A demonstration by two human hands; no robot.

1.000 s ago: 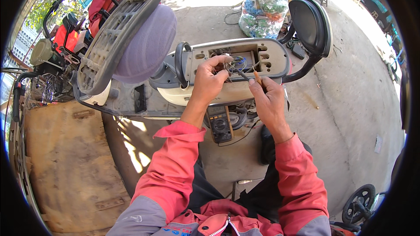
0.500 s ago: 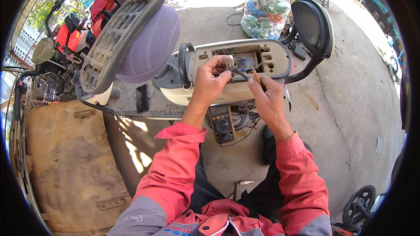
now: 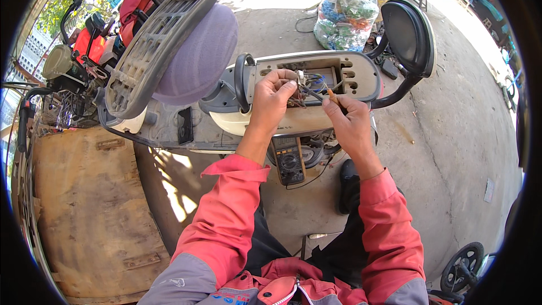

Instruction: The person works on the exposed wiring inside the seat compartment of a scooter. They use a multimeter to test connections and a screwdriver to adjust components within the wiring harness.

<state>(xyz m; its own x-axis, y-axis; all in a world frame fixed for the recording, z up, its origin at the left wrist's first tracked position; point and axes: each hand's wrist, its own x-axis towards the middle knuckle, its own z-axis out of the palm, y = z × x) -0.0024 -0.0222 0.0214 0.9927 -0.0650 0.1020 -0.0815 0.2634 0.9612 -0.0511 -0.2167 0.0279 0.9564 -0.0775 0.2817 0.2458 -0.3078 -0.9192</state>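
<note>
Over the opened seat base of a cream electric scooter (image 3: 226, 124), my left hand (image 3: 270, 101) pinches a white wire connector (image 3: 301, 75) between thumb and fingers. Several thin coloured wires (image 3: 317, 82) run from around it into the compartment. My right hand (image 3: 351, 121) is closed on a slim tool with an orange-brown handle (image 3: 332, 96), held close to the connector. The tool's exact kind and tip are hard to make out. Below the seat base, a multimeter (image 3: 289, 161) with an orange-yellow edge leans against the scooter's side, a black lead (image 3: 316, 179) looping from it.
The lifted seat (image 3: 164, 51) with a purple cover stands at the left. A black grab handle (image 3: 244, 79) and a padded backrest (image 3: 407, 36) flank the compartment. A plywood board (image 3: 90, 209) lies at lower left; a clear bag of bottles (image 3: 345, 17) stands behind.
The view has shifted slightly. The white connector sits a little differently in my left fingers, and my right hand with the tool stays close to it.
</note>
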